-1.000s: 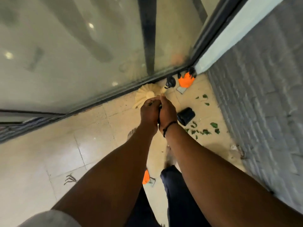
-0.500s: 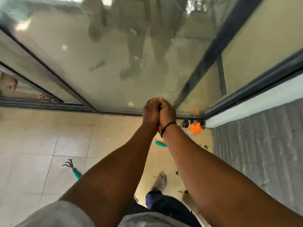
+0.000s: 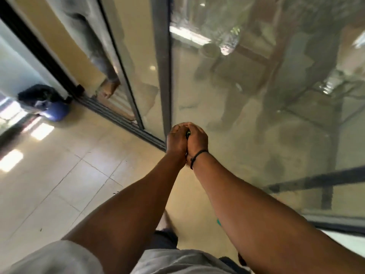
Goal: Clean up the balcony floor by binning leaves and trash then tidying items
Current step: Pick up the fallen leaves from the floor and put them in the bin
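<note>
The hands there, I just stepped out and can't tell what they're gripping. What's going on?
A person stands on the tiled balcony floor by the glass sliding door. The left hand and right hand are clasped together around a dark handle, mostly hidden; what it belongs to isn't visible. A blue bin lined with a black bag sits by the door track.

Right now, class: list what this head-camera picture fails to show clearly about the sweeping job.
- Tool: both the left hand and right hand wrap it; only a dark tip shows.
- Blue bin: motion-blurred; contents unreadable.
- Teal object: mostly behind the right forearm.
- Room beyond the glass door: masked by reflections.
</note>
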